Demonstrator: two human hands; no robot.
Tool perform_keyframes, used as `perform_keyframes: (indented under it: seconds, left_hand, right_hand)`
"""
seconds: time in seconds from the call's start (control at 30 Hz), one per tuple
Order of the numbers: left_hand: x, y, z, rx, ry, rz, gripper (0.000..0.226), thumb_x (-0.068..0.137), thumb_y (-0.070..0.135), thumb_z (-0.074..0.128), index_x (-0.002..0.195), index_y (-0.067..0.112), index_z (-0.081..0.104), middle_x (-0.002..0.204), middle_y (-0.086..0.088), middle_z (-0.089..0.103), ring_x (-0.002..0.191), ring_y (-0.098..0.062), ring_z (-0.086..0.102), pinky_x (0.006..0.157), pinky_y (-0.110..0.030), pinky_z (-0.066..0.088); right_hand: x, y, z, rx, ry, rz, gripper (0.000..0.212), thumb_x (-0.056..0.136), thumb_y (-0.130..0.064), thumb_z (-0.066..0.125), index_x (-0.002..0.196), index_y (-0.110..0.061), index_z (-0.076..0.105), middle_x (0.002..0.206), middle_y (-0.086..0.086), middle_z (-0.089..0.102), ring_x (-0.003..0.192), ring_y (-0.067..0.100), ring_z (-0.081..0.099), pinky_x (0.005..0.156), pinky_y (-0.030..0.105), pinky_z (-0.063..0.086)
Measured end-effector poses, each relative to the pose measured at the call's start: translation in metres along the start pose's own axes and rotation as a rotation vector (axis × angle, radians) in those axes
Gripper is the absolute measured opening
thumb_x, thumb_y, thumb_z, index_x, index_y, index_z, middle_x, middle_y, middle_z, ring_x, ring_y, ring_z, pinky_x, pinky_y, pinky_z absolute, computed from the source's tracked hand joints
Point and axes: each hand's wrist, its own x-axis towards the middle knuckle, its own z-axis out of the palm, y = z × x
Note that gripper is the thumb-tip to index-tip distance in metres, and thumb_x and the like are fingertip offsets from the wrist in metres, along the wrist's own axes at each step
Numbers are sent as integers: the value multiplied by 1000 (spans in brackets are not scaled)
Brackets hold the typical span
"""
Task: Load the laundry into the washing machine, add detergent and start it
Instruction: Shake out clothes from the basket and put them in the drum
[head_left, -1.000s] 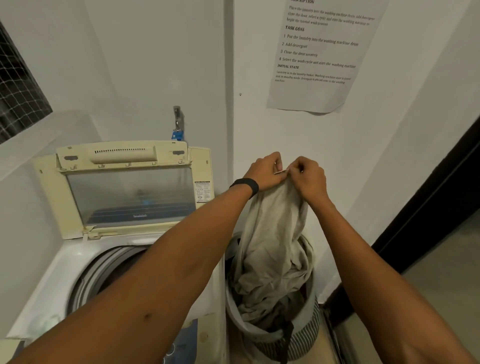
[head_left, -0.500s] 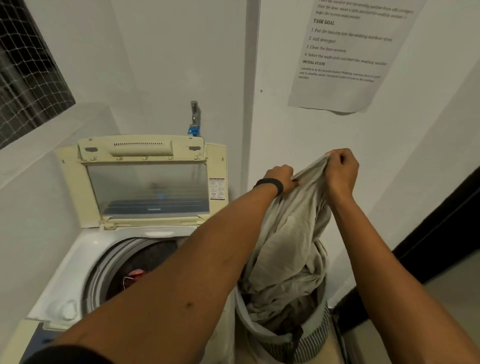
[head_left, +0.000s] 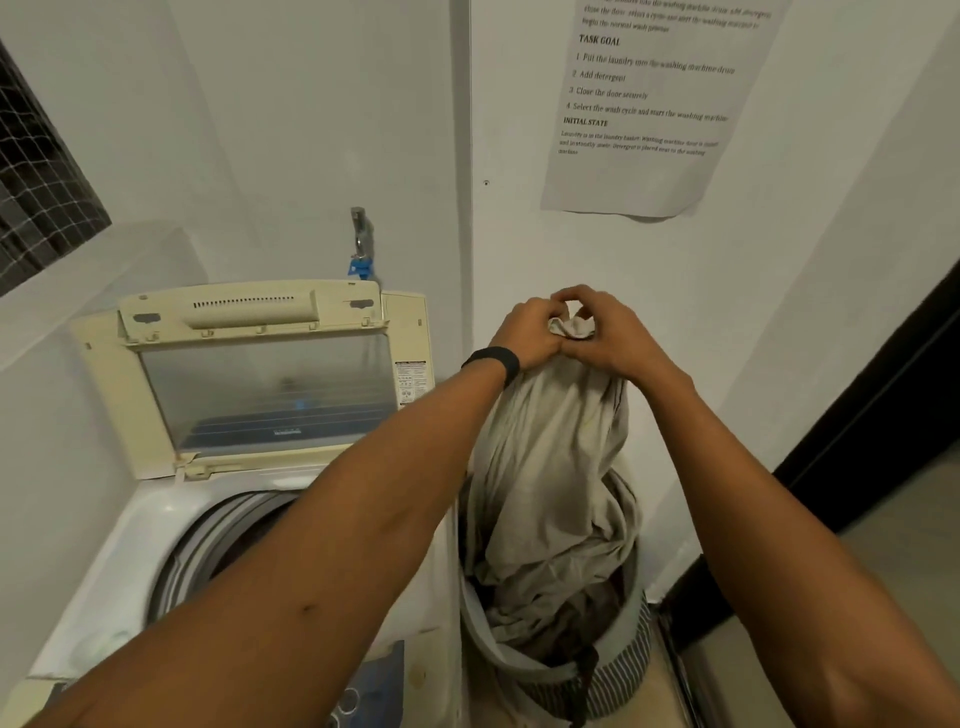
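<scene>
Head view, left hand (head_left: 530, 332): my fingers curl round the bunched top of the beige cloth (head_left: 550, 457), and a black band (head_left: 493, 361) sits on my wrist.
Right hand (head_left: 608, 338): touching my left hand, it pinches the same bunch of cloth from the right.
Cloth: it hangs from my two hands into the striped basket (head_left: 623, 670), with its lower folds on darker laundry.
Basket: on the floor, just right of the washing machine (head_left: 130, 561).
Washing machine: near left, with its lid (head_left: 249, 312) raised at the far side and its drum open under my left forearm.
Far wall: a tap (head_left: 360, 239) above the lid and a printed sheet (head_left: 649, 171) to the right.
</scene>
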Motion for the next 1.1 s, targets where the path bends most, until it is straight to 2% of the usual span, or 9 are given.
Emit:
perform_keyframes:
  seconds: [0.2, 0.37, 0.47, 0.57, 0.63, 0.73, 0.8, 0.97, 1.1]
  left_hand:
    - [-20, -39, -8, 11, 17, 7, 24, 96, 30, 71, 84, 9, 67, 80, -7, 68, 77, -25, 61, 68, -34, 43]
    - [-24, -45, -9, 73, 73, -55, 22, 100, 30, 66, 83, 17, 61, 85, -2, 63, 82, -22, 58, 71, -32, 39]
    - [-23, -36, -11, -23, 89, -69, 33, 101, 31, 66, 73, 14, 62, 65, 0, 58, 63, -21, 50, 64, -30, 34]
    - [-20, -10, -10, -45, 40, 3, 34, 101, 33, 65, 82, 5, 70, 72, -5, 62, 68, -22, 55, 64, -32, 39]
    - [-15, 4, -11, -30, 12, 55, 26, 101, 28, 63, 83, 11, 70, 80, -2, 60, 75, -21, 58, 68, -32, 41]
    - [-15, 10, -10, -28, 14, 119, 25, 98, 25, 67, 76, 14, 67, 79, -2, 59, 72, -17, 54, 68, -31, 40]
    - [-20, 4, -12, -38, 65, 159, 27, 95, 30, 68, 75, 12, 66, 73, -3, 60, 67, -15, 50, 65, -30, 38]
    - [-33, 5, -12, -86, 108, 183, 20, 95, 41, 71, 97, 21, 69, 72, 7, 58, 63, -8, 49, 63, -22, 40]
    - [-39, -24, -5, 120, -24, 83, 13, 101, 18, 62, 103, 15, 74, 85, 2, 73, 74, -13, 64, 82, -35, 56]
  right_hand:
    - [0, 3, -44, -21, 170, 111, 6, 82, -24, 75, 86, -28, 78, 87, -7, 75, 91, 17, 69, 78, 36, 55]
    - [-10, -1, -43, 285, 670, 246, 16, 85, -32, 60, 84, -17, 66, 79, -5, 65, 79, 17, 61, 70, 28, 42]
    - [-18, 8, -26, 130, 511, 196, 21, 80, -38, 61, 94, -22, 62, 96, 1, 60, 94, 23, 56, 78, 30, 39]
    - [-18, 8, -10, 5, 144, -8, 87, 68, -31, 76, 148, -35, 43, 145, 7, 44, 134, 25, 43, 105, 35, 39]
    - [-18, -3, 2, 116, -10, -64, 102, 73, -18, 79, 159, -32, 26, 141, -1, 49, 127, 15, 51, 99, 22, 42]
    - [-16, -3, 10, 131, 64, 17, 62, 87, -10, 68, 144, -26, 51, 117, -2, 65, 101, 16, 62, 80, 16, 44]
    - [-15, 3, 5, 30, 119, 30, 25, 88, -12, 62, 107, -25, 70, 96, -3, 71, 92, 22, 64, 72, 27, 45]
    - [-20, 3, 5, 151, 277, 93, 24, 80, -15, 46, 84, -18, 70, 75, -3, 66, 74, 20, 60, 64, 31, 41]
    - [-21, 3, -4, 396, 475, 215, 25, 78, -9, 39, 79, -13, 64, 75, -1, 62, 73, 17, 56, 66, 30, 41]
